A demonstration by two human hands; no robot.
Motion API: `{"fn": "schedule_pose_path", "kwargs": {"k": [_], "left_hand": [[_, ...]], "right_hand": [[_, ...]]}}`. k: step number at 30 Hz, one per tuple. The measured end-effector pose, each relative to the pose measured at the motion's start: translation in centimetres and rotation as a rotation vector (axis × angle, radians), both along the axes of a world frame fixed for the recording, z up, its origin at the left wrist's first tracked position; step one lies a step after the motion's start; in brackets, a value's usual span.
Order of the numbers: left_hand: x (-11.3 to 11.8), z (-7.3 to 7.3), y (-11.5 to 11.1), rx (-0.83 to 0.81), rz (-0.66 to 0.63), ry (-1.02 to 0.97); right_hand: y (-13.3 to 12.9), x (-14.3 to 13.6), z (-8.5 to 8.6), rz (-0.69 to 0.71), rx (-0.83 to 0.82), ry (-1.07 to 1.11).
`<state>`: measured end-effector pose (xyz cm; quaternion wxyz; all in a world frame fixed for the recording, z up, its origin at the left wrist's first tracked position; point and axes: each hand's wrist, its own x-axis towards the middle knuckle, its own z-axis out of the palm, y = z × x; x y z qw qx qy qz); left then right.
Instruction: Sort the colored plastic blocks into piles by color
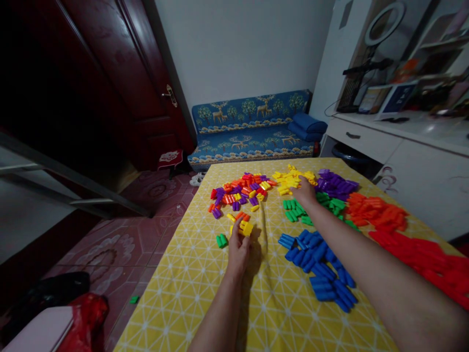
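My left hand (240, 249) is closed around a yellow plastic block (246, 228), thumb and fingers on its sides. Beside it on the cloth lies a green block (222, 240), and orange and yellow pieces sit just beyond. Reaching across the table, my right hand (304, 189) touches the near side of a yellow block pile (287, 181). Its fingertips are partly lost among the pieces, so what they grip, if anything, is unclear. A mixed heap of red, orange, purple and yellow blocks (244, 188) spreads left of that pile.
Sorted piles of green (293, 210), blue (318, 259), purple (335, 184), orange (375, 211) and red blocks (425, 259) cover the table's right side. The yellow patterned tablecloth (183, 288) lies beneath. One green block (134, 299) is on the floor. A blue sofa (249, 129) stands beyond.
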<state>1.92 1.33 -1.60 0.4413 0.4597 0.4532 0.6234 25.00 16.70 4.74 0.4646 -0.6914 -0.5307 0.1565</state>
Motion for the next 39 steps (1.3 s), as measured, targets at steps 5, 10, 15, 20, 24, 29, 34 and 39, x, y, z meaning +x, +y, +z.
{"fn": "schedule_pose_path", "kwargs": {"k": [5, 10, 15, 20, 24, 29, 34, 39], "left_hand": [[0.0, -0.3, 0.3, 0.015, -0.019, -0.017], [0.0, -0.2, 0.2, 0.012, -0.061, -0.014], [0.0, -0.2, 0.0, -0.02, -0.059, 0.074], [0.2, 0.0, -0.1, -0.052, -0.043, 0.166], [0.2, 0.3, -0.1, -0.058, -0.023, 0.161], [0.2, 0.5, -0.1, -0.048, 0.01, 0.268], [-0.4, 0.5, -0.3, 0.08, 0.192, 0.425], [-1.2, 0.3, -0.3, 0.178, 0.386, 0.789]], "right_hand": [[-3.3, -3.1, -1.4, 0.175, 0.011, 0.065], [-9.2, -8.3, -2.7, 0.577, -0.089, 0.082], [-11.1, -9.4, -3.3, 0.64, -0.211, 0.268], [-8.8, -7.6, -3.5, 0.602, -0.291, 0.437], [-6.0, -5.0, -1.8, 0.426, -0.169, 0.614], [-7.0, -5.6, -0.8, 0.27, 0.01, 0.815], [-13.6, -11.2, -3.8, 0.392, -0.118, 0.865], [-17.4, -13.9, -6.8, 0.403, 0.003, 0.603]]}}
